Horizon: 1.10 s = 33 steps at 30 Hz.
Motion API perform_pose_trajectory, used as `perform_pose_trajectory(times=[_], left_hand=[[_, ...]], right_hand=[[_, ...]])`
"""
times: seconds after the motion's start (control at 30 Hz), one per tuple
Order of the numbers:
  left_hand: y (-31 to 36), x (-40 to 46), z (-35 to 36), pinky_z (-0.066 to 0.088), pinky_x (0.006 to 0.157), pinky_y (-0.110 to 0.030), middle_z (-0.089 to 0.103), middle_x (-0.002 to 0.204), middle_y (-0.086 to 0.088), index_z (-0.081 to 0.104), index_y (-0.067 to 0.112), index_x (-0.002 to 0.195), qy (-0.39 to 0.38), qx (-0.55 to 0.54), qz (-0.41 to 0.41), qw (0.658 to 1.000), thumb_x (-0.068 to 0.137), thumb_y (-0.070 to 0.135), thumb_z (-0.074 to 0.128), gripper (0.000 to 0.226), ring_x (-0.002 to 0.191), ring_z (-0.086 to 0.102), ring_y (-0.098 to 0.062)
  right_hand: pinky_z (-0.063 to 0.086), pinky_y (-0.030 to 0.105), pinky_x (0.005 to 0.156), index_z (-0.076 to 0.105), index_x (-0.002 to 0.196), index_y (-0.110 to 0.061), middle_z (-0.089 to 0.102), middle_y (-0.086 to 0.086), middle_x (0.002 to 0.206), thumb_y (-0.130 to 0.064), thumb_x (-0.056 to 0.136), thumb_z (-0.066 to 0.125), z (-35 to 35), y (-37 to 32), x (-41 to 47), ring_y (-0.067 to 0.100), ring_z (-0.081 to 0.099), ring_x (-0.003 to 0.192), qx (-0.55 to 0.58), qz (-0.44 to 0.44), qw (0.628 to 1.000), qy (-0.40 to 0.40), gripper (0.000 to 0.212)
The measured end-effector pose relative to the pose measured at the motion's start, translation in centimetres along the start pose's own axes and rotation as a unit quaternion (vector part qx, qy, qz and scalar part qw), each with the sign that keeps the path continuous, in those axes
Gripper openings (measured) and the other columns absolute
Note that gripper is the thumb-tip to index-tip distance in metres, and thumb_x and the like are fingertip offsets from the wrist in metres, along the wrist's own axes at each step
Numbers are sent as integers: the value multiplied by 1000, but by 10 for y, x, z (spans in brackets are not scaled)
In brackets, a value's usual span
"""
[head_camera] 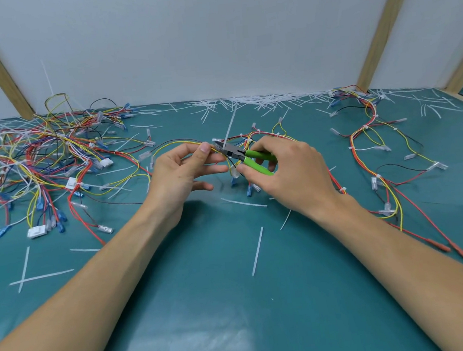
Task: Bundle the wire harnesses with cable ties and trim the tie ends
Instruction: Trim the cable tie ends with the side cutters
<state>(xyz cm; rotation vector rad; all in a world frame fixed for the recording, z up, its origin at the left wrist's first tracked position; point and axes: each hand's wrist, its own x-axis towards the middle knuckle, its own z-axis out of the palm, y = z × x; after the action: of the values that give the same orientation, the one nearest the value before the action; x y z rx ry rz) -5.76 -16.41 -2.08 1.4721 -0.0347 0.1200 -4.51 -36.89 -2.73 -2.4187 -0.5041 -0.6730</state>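
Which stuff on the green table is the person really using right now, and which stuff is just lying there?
In use:
- left hand, pinching the wires
- right hand, gripping the green cutters
- upright tie tail at the cutter tips

Just lying about:
- tangled harness pile
- harness on the right
- cut tie ends by the wall
- loose ties on the table

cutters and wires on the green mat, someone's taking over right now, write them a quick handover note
Left hand: pinches the harness just beside the cutters.
Right hand: grips the green-handled cutters, their tip at the base of the upright tie tail, not yet cut.
Pile of harnesses lies far left; a tied harness lies right. Cut tails litter the mat, mostly along the wall.
Left: snip this tail, then go on with the pile.
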Motion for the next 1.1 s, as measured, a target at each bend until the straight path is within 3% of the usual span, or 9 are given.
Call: perform_pose_trajectory(times=[0.3, 0.47, 0.53, 0.77, 0.97, 1.1], left_hand=[[-1, 0, 1, 53, 52, -21, 77, 83, -1, 69, 17, 86, 21, -7, 15, 1000, 98, 29, 64, 18, 83, 77, -16], [-2, 2, 1, 55, 58, -22, 78, 86, -1, 67, 12, 94, -15, -30, 25, 999, 94, 11, 68, 1, 85, 76, -16], [-3, 2, 1, 56, 60, -22, 78, 86, 0, 67, 11, 96, -17, -32, 22, 999, 92, 7, 70, 6, 84, 76, -15], [-4, 3, 1, 55, 61, -22, 77, 86, 0, 66, 16, 89, -4, -23, 16, 1000, 90, 11, 73, 8, 85, 76, -18], [-7, 3, 1, 56, 61, -22, 77, 84, 1, 71, 17, 88, -13, 27, 17, 999, 94, 27, 70, 11, 83, 76, -18], [-6, 3, 2, 53, 59, -22, 75, 79, 2, 71, 15, 85, -14, 70, 49, 996, 97, 24, 66, 16, 80, 75, -18]], right_hand=[[40, 29, 62, 68, 88, -29, 58, -21, 73, -59, 85, 72, 0, -4, 0, 6, 54, 71, -10, -1, 1000, 2, 31], [38, 28, 61, 64, 85, -31, 59, -20, 70, -64, 83, 69, 2, -1, 0, 9, 56, 69, -10, 13, 1000, 12, 33], [40, 28, 60, 65, 84, -31, 62, -19, 70, -66, 82, 67, 3, 0, 0, 9, 56, 68, -8, 14, 1000, 15, 35], [50, 34, 65, 67, 83, -30, 61, -18, 66, -64, 84, 68, 6, -1, 0, 9, 57, 67, 14, 13, 1000, 6, 35], [47, 32, 63, 67, 83, -29, 57, -21, 61, -63, 84, 67, 5, -1, 0, 7, 51, 63, 22, 19, 1000, 6, 34], [45, 31, 63, 66, 83, -30, 58, -21, 61, -64, 85, 66, 5, -1, 0, 4, 51, 61, 29, 21, 999, -1, 34]])
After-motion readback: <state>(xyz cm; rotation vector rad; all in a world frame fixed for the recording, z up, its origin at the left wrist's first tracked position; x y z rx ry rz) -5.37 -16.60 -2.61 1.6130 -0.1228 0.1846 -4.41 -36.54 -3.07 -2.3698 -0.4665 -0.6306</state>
